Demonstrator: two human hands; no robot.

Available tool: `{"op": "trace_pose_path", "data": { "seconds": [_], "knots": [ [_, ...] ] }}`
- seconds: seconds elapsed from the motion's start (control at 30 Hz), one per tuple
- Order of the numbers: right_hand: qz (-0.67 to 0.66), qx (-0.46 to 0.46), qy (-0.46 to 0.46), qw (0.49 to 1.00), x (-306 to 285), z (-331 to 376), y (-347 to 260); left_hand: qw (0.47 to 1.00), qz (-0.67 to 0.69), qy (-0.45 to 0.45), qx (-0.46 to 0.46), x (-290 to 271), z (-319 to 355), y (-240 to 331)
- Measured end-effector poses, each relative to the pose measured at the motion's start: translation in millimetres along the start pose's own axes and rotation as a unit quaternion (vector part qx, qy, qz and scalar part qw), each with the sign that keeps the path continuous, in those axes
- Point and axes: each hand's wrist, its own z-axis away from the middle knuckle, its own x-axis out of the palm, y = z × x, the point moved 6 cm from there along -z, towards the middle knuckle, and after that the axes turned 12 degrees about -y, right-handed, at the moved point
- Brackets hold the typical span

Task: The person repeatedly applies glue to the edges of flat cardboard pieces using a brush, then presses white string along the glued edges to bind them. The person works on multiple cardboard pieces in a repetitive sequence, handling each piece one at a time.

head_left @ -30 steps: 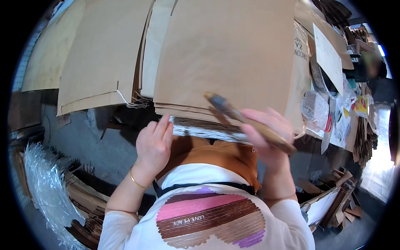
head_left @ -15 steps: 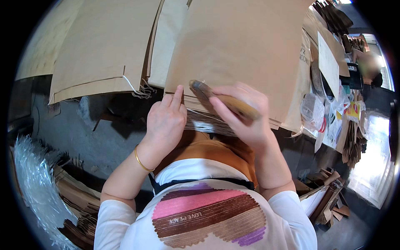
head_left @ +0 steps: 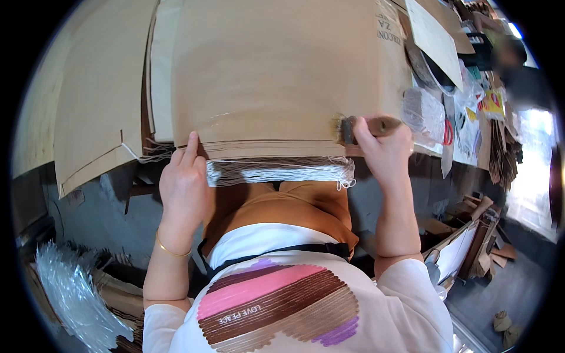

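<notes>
In front of me lies a stack of large brown kraft paper sheets [head_left: 271, 70], its layered edges showing along the near side. My left hand [head_left: 185, 182] rests at the stack's near left corner, index finger stretched out onto the paper. A flat brush [head_left: 348, 129] with a wooden handle is gripped in my right hand [head_left: 389, 150], its bristles on the paper near the right front corner. Small wet-looking marks show on the sheet toward the left. White cords [head_left: 282, 172] hang in a bundle below the near edge.
Another brown paper stack [head_left: 100, 94] with white cord ends lies to the left. At right are a clear plastic tub [head_left: 422, 115], red-handled scissors [head_left: 448, 132] and a white board [head_left: 435, 41]. Clear plastic strips [head_left: 79, 288] hang low left. A person [head_left: 515, 70] is at far right.
The brush in my right hand has moved right along the near edge, from near my left finger to the right corner. My view has shifted, and more white cord shows.
</notes>
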Motion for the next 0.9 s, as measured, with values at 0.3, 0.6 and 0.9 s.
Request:
{"op": "trace_pose_path", "data": {
  "seconds": [0.3,0.6,0.9],
  "knots": [
    [-0.674,-0.073,0.103,0.728,-60.0,3.9,77.8,0.999,-0.040,-0.029,-0.016,1.5,-3.5,7.6],
    [0.259,-0.018,0.114,0.959,-78.4,31.7,186.4,0.925,0.381,-0.016,-0.006,-37.3,16.0,15.3],
    [-0.317,-0.202,-0.300,0.877,54.6,95.5,21.1,0.933,0.354,0.049,0.036,-105.6,33.3,28.7]
  ]
}}
